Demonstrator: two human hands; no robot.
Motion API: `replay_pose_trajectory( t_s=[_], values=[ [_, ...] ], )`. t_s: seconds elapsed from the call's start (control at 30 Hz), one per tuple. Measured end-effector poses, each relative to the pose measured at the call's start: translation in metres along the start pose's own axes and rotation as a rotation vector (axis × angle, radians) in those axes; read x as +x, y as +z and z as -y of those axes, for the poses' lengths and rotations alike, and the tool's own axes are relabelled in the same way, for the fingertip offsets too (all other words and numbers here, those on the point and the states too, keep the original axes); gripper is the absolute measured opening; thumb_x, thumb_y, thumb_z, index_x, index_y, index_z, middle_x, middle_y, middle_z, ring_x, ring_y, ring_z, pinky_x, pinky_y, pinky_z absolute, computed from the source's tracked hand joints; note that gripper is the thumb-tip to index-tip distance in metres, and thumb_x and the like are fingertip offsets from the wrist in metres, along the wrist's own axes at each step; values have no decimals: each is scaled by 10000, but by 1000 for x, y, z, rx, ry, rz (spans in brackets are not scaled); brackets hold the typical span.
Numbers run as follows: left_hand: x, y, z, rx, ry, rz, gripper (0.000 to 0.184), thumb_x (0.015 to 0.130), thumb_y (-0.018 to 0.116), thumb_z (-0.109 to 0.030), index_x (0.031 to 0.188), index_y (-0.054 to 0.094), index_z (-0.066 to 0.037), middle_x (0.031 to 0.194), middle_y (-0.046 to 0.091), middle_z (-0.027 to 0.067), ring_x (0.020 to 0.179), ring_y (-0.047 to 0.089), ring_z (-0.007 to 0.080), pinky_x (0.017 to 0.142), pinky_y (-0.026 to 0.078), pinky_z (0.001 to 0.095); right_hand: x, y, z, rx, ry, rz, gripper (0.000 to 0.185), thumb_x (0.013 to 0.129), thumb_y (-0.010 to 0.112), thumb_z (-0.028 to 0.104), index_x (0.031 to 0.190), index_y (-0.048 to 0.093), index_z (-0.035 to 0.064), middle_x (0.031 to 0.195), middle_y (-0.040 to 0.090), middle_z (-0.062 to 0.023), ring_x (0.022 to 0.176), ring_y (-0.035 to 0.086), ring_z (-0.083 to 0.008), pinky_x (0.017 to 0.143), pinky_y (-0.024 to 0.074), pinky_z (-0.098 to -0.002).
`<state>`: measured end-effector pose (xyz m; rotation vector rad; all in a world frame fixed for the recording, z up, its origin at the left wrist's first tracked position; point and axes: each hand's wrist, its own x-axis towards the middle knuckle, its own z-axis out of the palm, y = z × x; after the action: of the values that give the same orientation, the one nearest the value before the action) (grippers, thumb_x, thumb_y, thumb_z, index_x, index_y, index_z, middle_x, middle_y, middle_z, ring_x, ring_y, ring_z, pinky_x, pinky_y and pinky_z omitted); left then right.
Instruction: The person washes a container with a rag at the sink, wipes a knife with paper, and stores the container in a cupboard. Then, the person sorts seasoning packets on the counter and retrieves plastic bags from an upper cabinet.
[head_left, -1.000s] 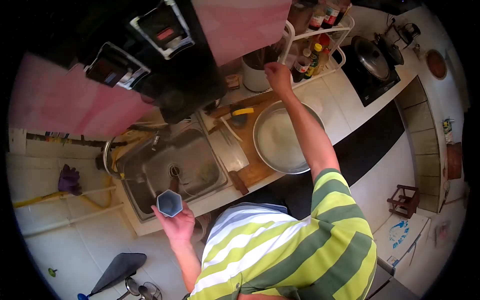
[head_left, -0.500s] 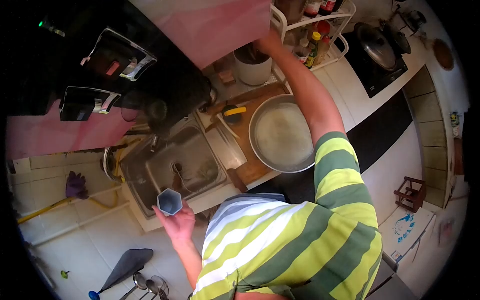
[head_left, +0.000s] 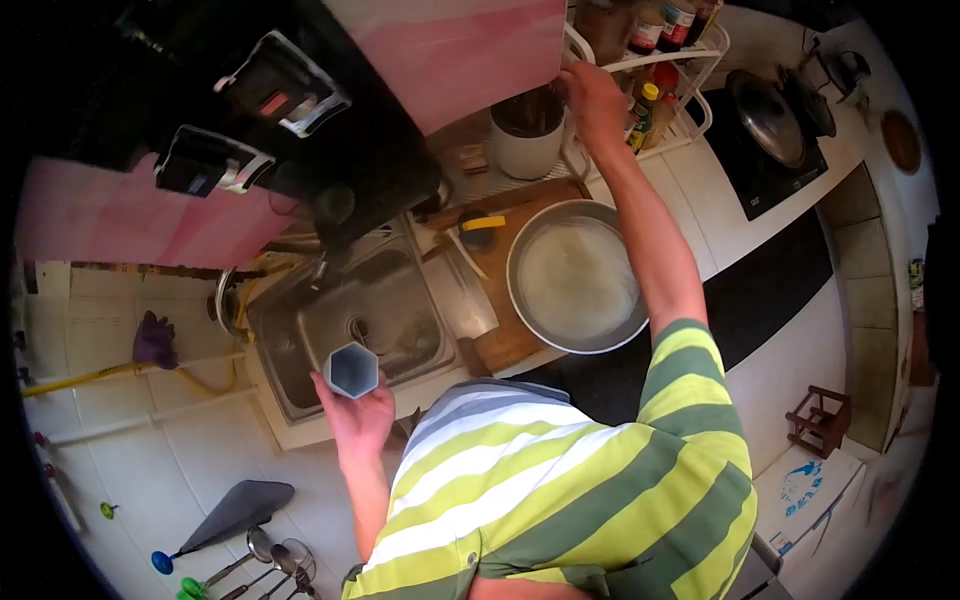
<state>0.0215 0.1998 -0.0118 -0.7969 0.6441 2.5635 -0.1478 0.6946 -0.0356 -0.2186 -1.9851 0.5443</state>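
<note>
My left hand (head_left: 360, 418) is closed around a grey six-sided cup (head_left: 353, 371), which I hold over the front edge of the sink (head_left: 400, 300), its mouth turned up toward the camera. My right arm reaches across a wide metal basin (head_left: 525, 275) holding cloudy, pale liquid. Up by a white container (head_left: 528, 155) with a dark interior, my right hand (head_left: 597, 105) has its fingers bent inward at the container's right rim. Anything between those fingers is too small or hidden to make out. The pink cabinet panel (head_left: 460, 55) hangs just beyond the fingertips.
A wooden board (head_left: 510, 345) lies under the basin. A white rack (head_left: 690, 135) with bottles stands behind my right forearm. Farther right, a lidded pan (head_left: 765, 118) sits on a black cooktop (head_left: 762, 190). A grey cloth (head_left: 235, 515) and several ladles hang at lower left.
My right hand has come out from behind the pink panel and moved right, away from the container's middle. My left hand still holds the cup, slightly raised. The whole view has shifted a little.
</note>
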Motion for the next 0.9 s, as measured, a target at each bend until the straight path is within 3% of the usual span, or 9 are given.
replay_pose_trajectory(
  t_s=[0.1, 0.17, 0.2, 0.3, 0.37, 0.4, 0.57, 0.7, 0.9],
  values=[
    [1, 0, -11, 19, 1, 48, 492, 879, 615, -577, 1139, 645, -161, 1127, 675, 15, 964, 629, 177, 699, 507, 275, -22, -52, -1, 140, 136, -199, 166, 977, 596, 143, 1018, 676, 4, 949, 700, -94, 787, 706, -195, 699, 570, -303],
    [2, -4, -17, 7, -9, 66, 493, 872, 629, -572, 1142, 646, -160, 1134, 675, 11, 969, 629, 171, 714, 510, 277, -29, -96, 36, 457, 355, -307, 192, 1002, 559, 130, 1052, 652, -30, 941, 686, -102, 748, 695, -172, 676, 592, -300],
    [3, -6, -22, -31, 6, 94, 477, 866, 649, -549, 1143, 657, -160, 1132, 682, 30, 963, 639, 196, 734, 529, 292, -35, -120, 43, 433, 323, -302, 223, 1014, 538, 152, 1084, 637, -35, 964, 683, -117, 758, 697, -195, 697, 598, -321],
    [7, -5, -40, -184, 78, 177, 453, 829, 716, -491, 1138, 667, -163, 1131, 686, 53, 977, 642, 224, 780, 550, 313, -53, -179, 105, 563, 545, -200, 280, 1032, 493, 194, 1120, 614, -43, 1032, 680, -150, 852, 691, -211, 768, 581, -326],
    [6, -11, -56, -191, 55, 182, 487, 825, 693, -546, 1121, 671, -160, 1117, 684, 50, 995, 634, 228, 775, 558, 324, -79, -199, 139, 947, 628, -22, 229, 1004, 502, 100, 1149, 607, -43, 1124, 631, -167, 803, 673, -214, 776, 564, -308],
    [8, -16, -62, -225, 71, 214, 524, 838, 670, -577, 1149, 630, -157, 1146, 659, 37, 1014, 621, 214, 858, 526, 356, -92, -205, 155, 1079, 615, 111, 222, 983, 517, 62, 1159, 607, -39, 1154, 608, -180, 782, 665, -212, 777, 560, -309],
    [-1, -18, -88, -326, 34, 351, 592, 821, 641, -639, 1161, 644, -154, 1118, 669, 49, 971, 626, 234, 778, 552, 324, -136, -186, 295, 1226, 635, 541, 311, 790, 506, -166, 1047, 637, -50, 1165, 582, -244, 758, 677, -216, 679, 595, -316],
    [-20, -41, -110, -266, 181, 263, 647, 820, 622, -670, 1192, 626, -142, 1118, 661, 68, 979, 611, 218, 756, 531, 318, -147, -163, 356, 1168, 501, 589, 213, 824, 594, -157, 1004, 627, -47, 1155, 584, -270, 800, 686, -228, 712, 604, -330],
    [-43, -78, -126, -314, 232, 352, 677, 827, 603, -682, 1210, 619, -125, 1173, 646, 79, 1003, 623, 251, 878, 527, 374, -128, -144, 428, 870, -355, 706, 267, 716, 689, -146, 945, 635, -20, 1010, 661, -270, 831, 697, -332, 705, 590, -346]
  ],
)
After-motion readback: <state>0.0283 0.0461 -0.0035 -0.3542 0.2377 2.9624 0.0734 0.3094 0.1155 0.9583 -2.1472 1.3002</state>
